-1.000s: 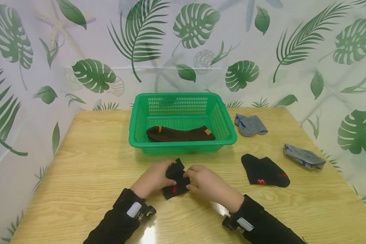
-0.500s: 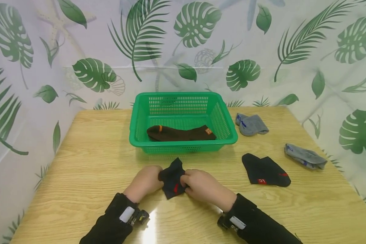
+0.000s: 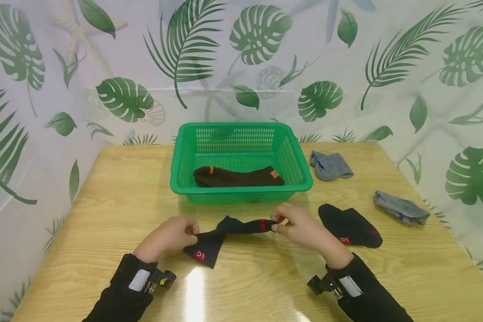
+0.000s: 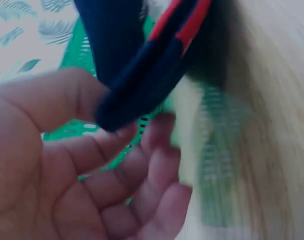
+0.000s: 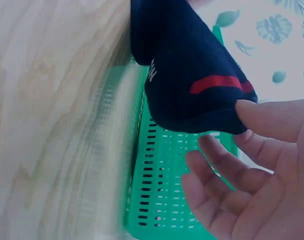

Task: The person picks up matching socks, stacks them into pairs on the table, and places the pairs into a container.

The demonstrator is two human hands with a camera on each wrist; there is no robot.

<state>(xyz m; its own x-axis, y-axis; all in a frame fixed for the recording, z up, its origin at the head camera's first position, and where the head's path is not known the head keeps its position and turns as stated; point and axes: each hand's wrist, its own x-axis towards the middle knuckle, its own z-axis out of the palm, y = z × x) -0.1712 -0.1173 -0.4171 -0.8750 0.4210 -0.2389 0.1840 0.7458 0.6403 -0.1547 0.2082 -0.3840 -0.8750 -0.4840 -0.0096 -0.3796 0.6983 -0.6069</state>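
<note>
From the head view, my left hand (image 3: 170, 235) and my right hand (image 3: 295, 226) each pinch one end of a dark navy sock (image 3: 225, 232), stretched between them just above the bench (image 3: 104, 201); the sock carries a red band near my right hand and a small red logo patch on the end that droops beside my left. Just behind it stands the green basket (image 3: 241, 190), and in it a dark brown sock (image 3: 237, 177) with orange marks lies along the near wall. To my right on the bench lies a second navy sock (image 3: 349, 226) with red marks, near my right hand; farther off are a grey sock (image 3: 331, 164) beside the basket and another grey sock (image 3: 400, 207) close to the right edge. The left part of the bench and the strip in front of my wrists are bare wood. In the left wrist view, my thumb and fingers (image 4: 82, 165) are curled on the navy fabric (image 4: 137, 75), its red stripe showing, with the green mesh (image 4: 79, 50) blurred behind. In the right wrist view, my thumb and fingertips (image 5: 277, 120) pinch the sock (image 5: 187, 75) at its edge below the red band, while my other fingers hang loose before the basket's wall (image 5: 167, 190).
</note>
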